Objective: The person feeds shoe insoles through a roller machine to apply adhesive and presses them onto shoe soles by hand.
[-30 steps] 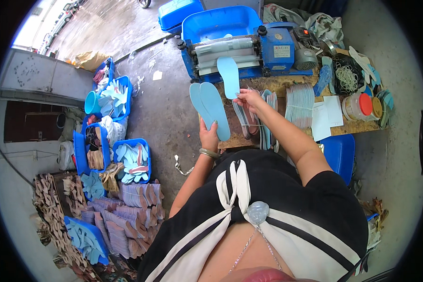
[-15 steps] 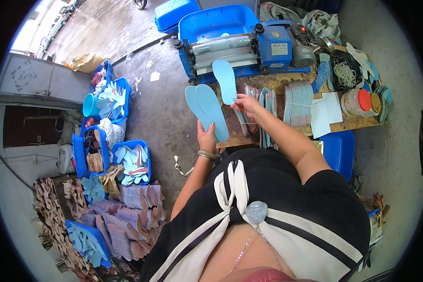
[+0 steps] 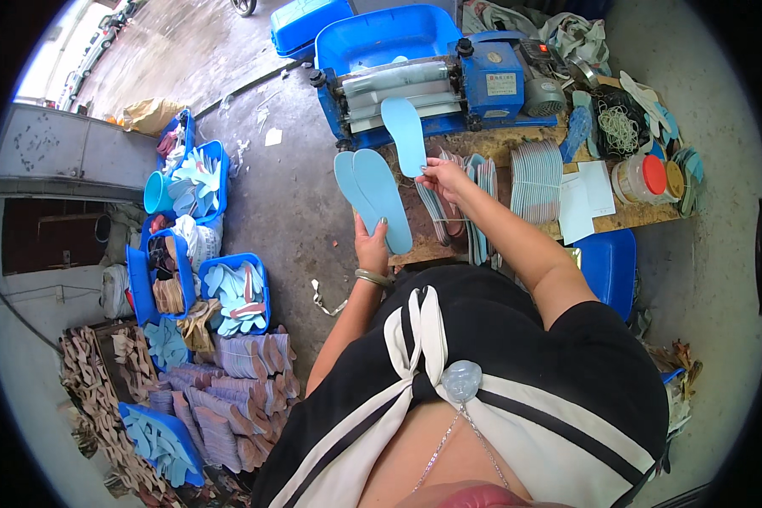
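Observation:
My left hand (image 3: 371,240) is closed on two light-blue insoles (image 3: 381,199), overlapped and fanned a little, near the bench's left end. The heel end of a single blue insole (image 3: 406,140) is pinched in my right hand (image 3: 440,178). Its toe end points away from me, at the front of a blue roller machine (image 3: 406,93) with pale rollers. Whether it touches the rollers I cannot tell. Below my right forearm stand tied bundles of insoles (image 3: 480,182) on the wooden bench (image 3: 499,152).
Right of my hand lie another insole bundle (image 3: 535,182), white papers (image 3: 577,203) and a tub with a red lid (image 3: 654,176). A blue basin (image 3: 381,42) sits behind the rollers. At left are blue bins of insoles (image 3: 235,292) and stacked insole bundles (image 3: 220,415) on the floor.
My right hand has moved slightly away from me, carrying the single insole closer to the rollers. My left hand and its two insoles stay nearly still.

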`<state>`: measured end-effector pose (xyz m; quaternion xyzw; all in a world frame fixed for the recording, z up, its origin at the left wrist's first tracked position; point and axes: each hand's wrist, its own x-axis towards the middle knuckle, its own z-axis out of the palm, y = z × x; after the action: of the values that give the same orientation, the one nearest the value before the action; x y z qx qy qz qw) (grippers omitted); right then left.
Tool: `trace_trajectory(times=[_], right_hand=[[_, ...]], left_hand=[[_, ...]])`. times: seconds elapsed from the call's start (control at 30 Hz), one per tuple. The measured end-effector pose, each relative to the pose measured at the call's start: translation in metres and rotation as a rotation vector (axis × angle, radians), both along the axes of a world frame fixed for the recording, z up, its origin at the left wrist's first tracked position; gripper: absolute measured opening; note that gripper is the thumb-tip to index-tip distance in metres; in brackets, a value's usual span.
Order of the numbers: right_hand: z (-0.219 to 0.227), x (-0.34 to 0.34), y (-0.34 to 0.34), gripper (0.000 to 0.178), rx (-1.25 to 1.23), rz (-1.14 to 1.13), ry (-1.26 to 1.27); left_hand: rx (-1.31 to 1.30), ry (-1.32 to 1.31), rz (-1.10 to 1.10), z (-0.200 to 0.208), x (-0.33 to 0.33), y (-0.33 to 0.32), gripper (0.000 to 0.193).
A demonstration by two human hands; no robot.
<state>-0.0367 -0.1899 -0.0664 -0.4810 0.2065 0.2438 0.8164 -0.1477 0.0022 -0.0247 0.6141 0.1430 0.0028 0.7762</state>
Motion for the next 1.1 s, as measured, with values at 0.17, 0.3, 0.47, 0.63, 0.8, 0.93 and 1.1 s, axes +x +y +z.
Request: trace_trajectory(times=[0.17, 0.3, 0.47, 0.63, 0.8, 0.93, 1.1], right_hand=[[-0.003, 0.006, 0.008, 0.024, 0.002, -0.014, 0.008], [0.0, 0.026, 0.011, 0.024, -0.024, -0.048, 0.012], [0.004, 0.051, 0.011, 0.03, -0.003, -0.094, -0.07], [-0.001, 0.043, 0.018, 0.043, -0.016, -0.241, -0.058], [-0.017, -0.011, 0.027, 0.036, -0.062, -0.091, -0.037], [-0.006, -0.068, 0.034, 0.028, 0.021, 0.078, 0.06], [0.011, -0.11, 0.035, 0.027, 0.086, 0.196, 0.093]], left_hand=[[-0.046, 0.007, -0.011, -0.006, 0.002, 0.008, 0.046], [-0.076, 0.036, -0.007, -0.008, 0.002, 0.014, 0.047], [-0.101, 0.054, -0.015, -0.008, 0.005, 0.02, 0.051], [-0.115, 0.062, -0.052, -0.006, 0.009, 0.023, 0.05], [-0.201, 0.123, -0.072, -0.009, 0.016, 0.026, 0.046], [-0.297, 0.135, -0.131, -0.012, 0.023, 0.027, 0.045], [-0.333, 0.185, -0.195, -0.016, 0.028, 0.023, 0.044]])
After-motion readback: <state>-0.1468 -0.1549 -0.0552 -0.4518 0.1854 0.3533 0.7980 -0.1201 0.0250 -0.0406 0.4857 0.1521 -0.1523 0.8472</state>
